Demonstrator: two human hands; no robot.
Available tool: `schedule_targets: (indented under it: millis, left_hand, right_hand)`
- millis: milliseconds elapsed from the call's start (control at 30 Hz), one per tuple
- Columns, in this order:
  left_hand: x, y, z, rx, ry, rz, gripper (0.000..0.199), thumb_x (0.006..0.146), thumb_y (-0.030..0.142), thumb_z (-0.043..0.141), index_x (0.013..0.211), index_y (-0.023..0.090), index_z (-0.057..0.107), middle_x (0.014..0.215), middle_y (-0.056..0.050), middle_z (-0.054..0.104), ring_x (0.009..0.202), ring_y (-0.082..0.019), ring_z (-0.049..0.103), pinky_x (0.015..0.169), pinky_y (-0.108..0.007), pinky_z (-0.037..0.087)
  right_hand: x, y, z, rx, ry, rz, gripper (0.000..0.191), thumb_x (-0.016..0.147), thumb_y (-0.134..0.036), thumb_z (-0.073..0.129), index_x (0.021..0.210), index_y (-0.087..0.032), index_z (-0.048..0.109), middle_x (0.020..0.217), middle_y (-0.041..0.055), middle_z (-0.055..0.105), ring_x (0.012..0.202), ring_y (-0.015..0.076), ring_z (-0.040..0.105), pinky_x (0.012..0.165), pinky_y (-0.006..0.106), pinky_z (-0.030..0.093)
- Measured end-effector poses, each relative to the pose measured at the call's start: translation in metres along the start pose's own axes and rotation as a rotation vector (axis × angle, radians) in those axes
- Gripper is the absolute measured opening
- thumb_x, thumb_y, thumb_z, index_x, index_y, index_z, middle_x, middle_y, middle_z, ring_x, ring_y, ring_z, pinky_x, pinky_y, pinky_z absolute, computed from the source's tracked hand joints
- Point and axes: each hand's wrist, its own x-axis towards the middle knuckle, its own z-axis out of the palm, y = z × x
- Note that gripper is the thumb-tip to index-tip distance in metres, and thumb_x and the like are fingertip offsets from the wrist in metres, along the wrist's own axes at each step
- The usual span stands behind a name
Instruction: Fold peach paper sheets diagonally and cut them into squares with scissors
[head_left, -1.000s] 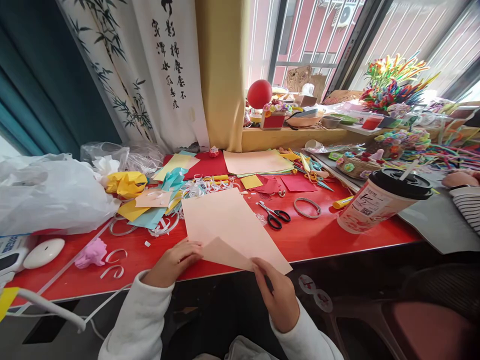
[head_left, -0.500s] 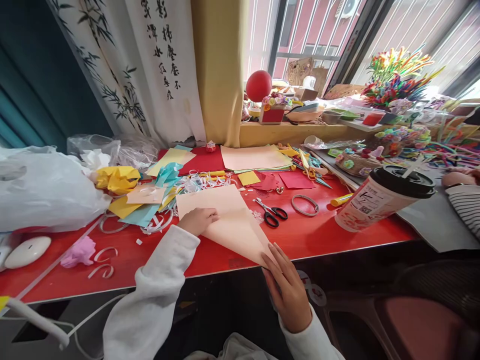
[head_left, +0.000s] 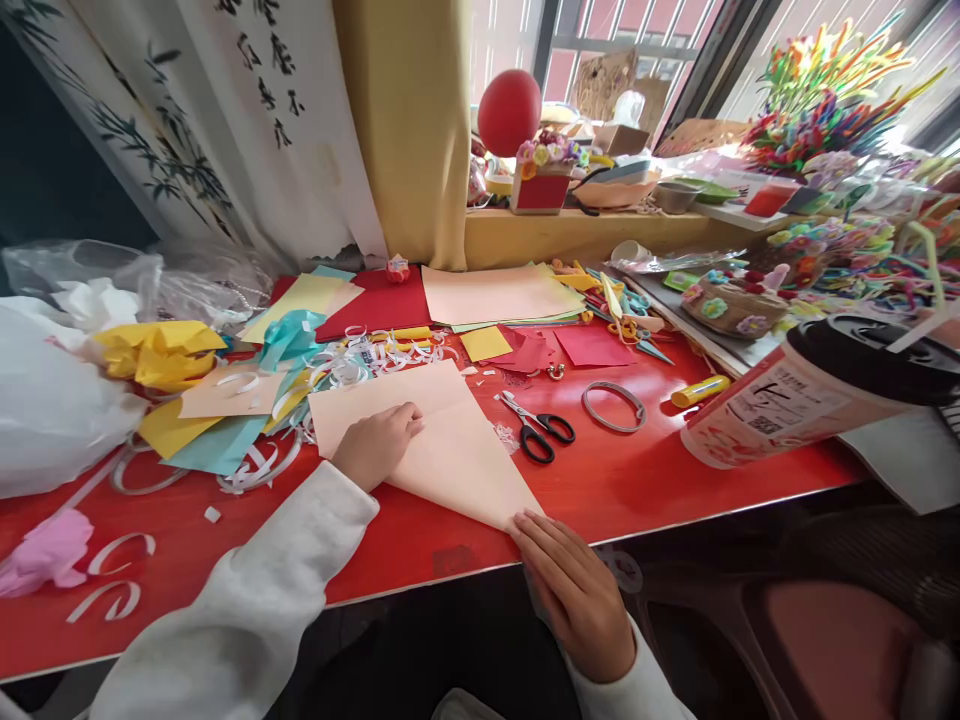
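Note:
A large peach sheet of paper (head_left: 450, 440), folded over, lies near the front edge of the red table. My left hand (head_left: 379, 445) rests on its left part, fingers curled inward against the paper. At the sheet's pointed near right corner is my right hand (head_left: 574, 590), its fingers held together and pressed on the corner; its thumb is mostly hidden below. Just right of the sheet lie scissors (head_left: 536, 425) with black handles, their blades slightly apart. Beyond the scissors sits a silvery ring (head_left: 615, 407).
A lidded paper cup (head_left: 795, 400) with a straw stands at right, beside a yellow tube (head_left: 700, 391). Crumpled yellow paper (head_left: 161, 355), paper strips and a white plastic bag (head_left: 52, 410) crowd the left. Stacked peach sheets (head_left: 495, 292) lie at the back. A chair (head_left: 832, 640) stands lower right.
The camera view has moved closer and lower. Both hands remain on the peach sheet; the right hand's fingers now lie closer together at its corner.

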Motion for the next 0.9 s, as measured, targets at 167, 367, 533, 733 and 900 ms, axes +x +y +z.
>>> schedule_targets:
  millis: [167, 367, 533, 733, 900]
  left_hand:
    - [0.002, 0.000, 0.002, -0.009, 0.066, 0.020, 0.024, 0.090, 0.037, 0.032, 0.100, 0.026, 0.051, 0.107, 0.001, 0.062, 0.090, -0.020, 0.059, 0.066, -0.028, 0.039]
    - [0.002, 0.002, 0.005, -0.033, 0.106, 0.022, 0.025, 0.089, 0.039, 0.035, 0.098, 0.025, 0.054, 0.105, 0.001, 0.061, 0.091, -0.017, 0.058, 0.067, -0.026, 0.039]
    - [0.003, 0.003, 0.004, -0.068, 0.107, 0.005, 0.024, 0.088, 0.041, 0.038, 0.093, 0.026, 0.055, 0.100, 0.003, 0.062, 0.087, -0.017, 0.058, 0.069, -0.026, 0.038]
    - [0.004, 0.003, 0.004, -0.102, 0.112, -0.003, 0.019, 0.087, 0.040, 0.041, 0.091, 0.027, 0.054, 0.098, 0.005, 0.061, 0.088, -0.016, 0.058, 0.072, -0.026, 0.037]
    - [0.004, 0.004, 0.004, -0.106, 0.117, 0.004, 0.017, 0.087, 0.039, 0.042, 0.091, 0.026, 0.054, 0.097, 0.005, 0.061, 0.088, -0.015, 0.058, 0.071, -0.025, 0.037]
  right_hand:
    - [-0.005, 0.002, 0.006, 0.020, 0.008, 0.022, 0.050, 0.079, 0.000, 0.048, 0.128, -0.014, 0.047, 0.116, 0.0094, 0.061, 0.116, 0.0223, 0.051, 0.092, 0.039, 0.047]
    - [-0.007, 0.002, 0.010, -0.011, 0.054, 0.028, 0.049, 0.080, -0.003, 0.047, 0.127, -0.015, 0.048, 0.111, 0.0078, 0.064, 0.112, 0.0213, 0.055, 0.090, 0.035, 0.046]
    - [-0.009, 0.002, 0.010, -0.025, 0.068, 0.026, 0.047, 0.079, -0.004, 0.047, 0.125, -0.014, 0.051, 0.110, 0.0079, 0.065, 0.111, 0.0205, 0.055, 0.090, 0.034, 0.044]
    - [-0.012, 0.003, 0.010, -0.049, 0.060, 0.018, 0.046, 0.080, -0.006, 0.046, 0.125, -0.013, 0.050, 0.109, 0.0073, 0.066, 0.111, 0.0190, 0.056, 0.092, 0.033, 0.042]
    - [-0.013, 0.004, 0.009, -0.054, 0.050, 0.013, 0.045, 0.081, -0.006, 0.046, 0.125, -0.013, 0.049, 0.109, 0.0076, 0.066, 0.111, 0.0189, 0.055, 0.093, 0.033, 0.042]
